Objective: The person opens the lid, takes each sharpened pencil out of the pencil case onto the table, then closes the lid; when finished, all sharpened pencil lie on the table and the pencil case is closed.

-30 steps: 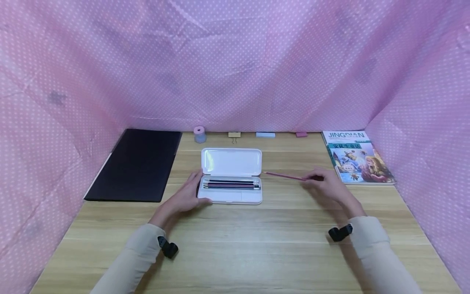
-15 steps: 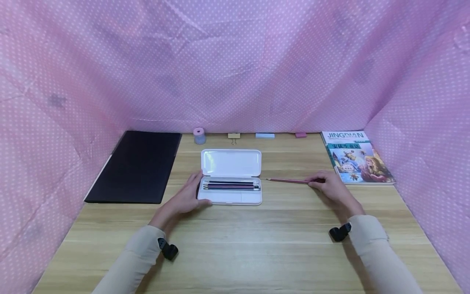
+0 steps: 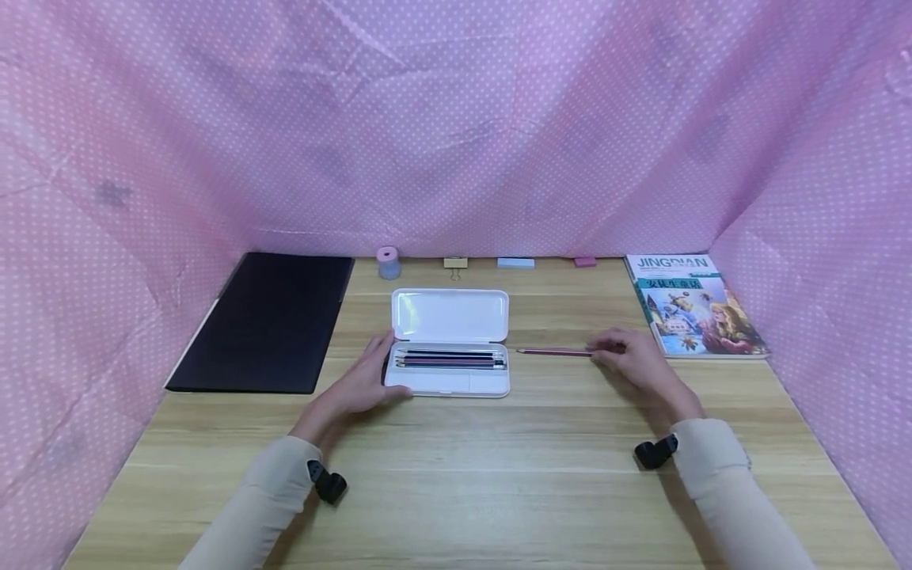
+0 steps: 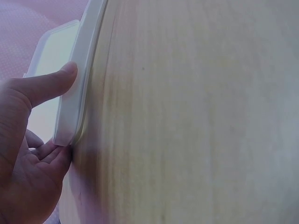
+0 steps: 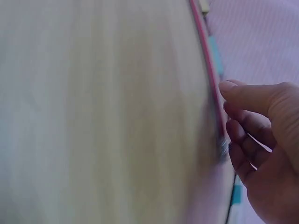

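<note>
A white pencil case [image 3: 427,383] lies with its lid raised, several dark striped pencils [image 3: 449,360] in its rear compartment. My left hand [image 3: 362,381] grips the case's left end; in the left wrist view the thumb presses the front wall [image 4: 74,102] and the fingers curl at the corner. To the right of the case, a reddish striped pencil [image 3: 552,352] lies on the table, its point toward the case. My right hand [image 3: 632,362] is at its blunt end. In the right wrist view that end shows uncovered beside the loosely bent fingers [image 5: 238,133], and the thumb is apart from them.
A black folder [image 3: 264,324] lies at the left, and books [image 3: 698,313] at the right. Along the back curtain stand a pink-and-blue cylinder [image 3: 388,263], a binder clip [image 3: 455,264], a pale blue block [image 3: 516,263] and a pink block [image 3: 585,262].
The pencil beside the case has come down from a slant to lie level on the table. My right hand's fingers have loosened from it. The left hand has stayed at the case.
</note>
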A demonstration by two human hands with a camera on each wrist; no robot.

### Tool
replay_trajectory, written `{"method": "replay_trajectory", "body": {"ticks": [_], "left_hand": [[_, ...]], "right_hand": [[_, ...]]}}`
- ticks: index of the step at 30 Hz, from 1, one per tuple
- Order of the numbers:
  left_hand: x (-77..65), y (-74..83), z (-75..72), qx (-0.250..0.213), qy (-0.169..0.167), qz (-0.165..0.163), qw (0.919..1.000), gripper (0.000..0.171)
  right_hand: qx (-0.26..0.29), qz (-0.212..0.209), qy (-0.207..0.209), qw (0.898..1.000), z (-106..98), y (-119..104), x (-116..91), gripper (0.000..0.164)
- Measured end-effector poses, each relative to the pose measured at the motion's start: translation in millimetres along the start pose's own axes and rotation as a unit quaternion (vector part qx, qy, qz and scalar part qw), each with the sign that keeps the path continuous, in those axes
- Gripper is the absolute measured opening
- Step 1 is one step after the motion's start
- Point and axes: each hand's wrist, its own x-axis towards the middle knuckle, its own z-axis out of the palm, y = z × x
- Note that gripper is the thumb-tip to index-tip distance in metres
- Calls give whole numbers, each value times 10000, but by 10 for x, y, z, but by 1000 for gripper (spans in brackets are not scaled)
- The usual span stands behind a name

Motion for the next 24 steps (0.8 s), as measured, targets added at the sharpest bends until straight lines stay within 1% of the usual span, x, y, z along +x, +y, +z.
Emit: {"method": "replay_trajectory", "body": {"ticks": [3,5,8,11,15,17,18,20,24], "left_hand": [[3,-6,-5,9,20,-6,10000,109],[3,-9,-9,14,29,-16,10000,109],[5,-10,-12,31,37,-23,10000,108],[3,-4,-13,13,20,-29,10000,108],[-1,-5,-5,-17,2,-55,10000,108],[-1,-6,2,-14,-9,-69,10000,108],[0,-6,5,-17,-15,-69,10000,108],[-1,-1,8,-6,-20,-60,10000,108],[-5,2,6,1,-31,-69,10000,109]], "right_hand": [[-57,-221,132,9997,15,-217,60,24],[32,-385,141,9992,55,-390,118,27],[248,-653,7,9976,176,-629,212,29],[547,-957,-200,9937,359,-841,304,30],[759,-1198,-561,9883,635,-1049,384,28],[724,-1256,-741,9867,747,-1126,398,27],[695,-1212,-863,9864,787,-1164,398,26],[613,-1264,-1049,9845,850,-1228,395,25],[396,-1273,-1324,9822,910,-1299,397,26]]}}
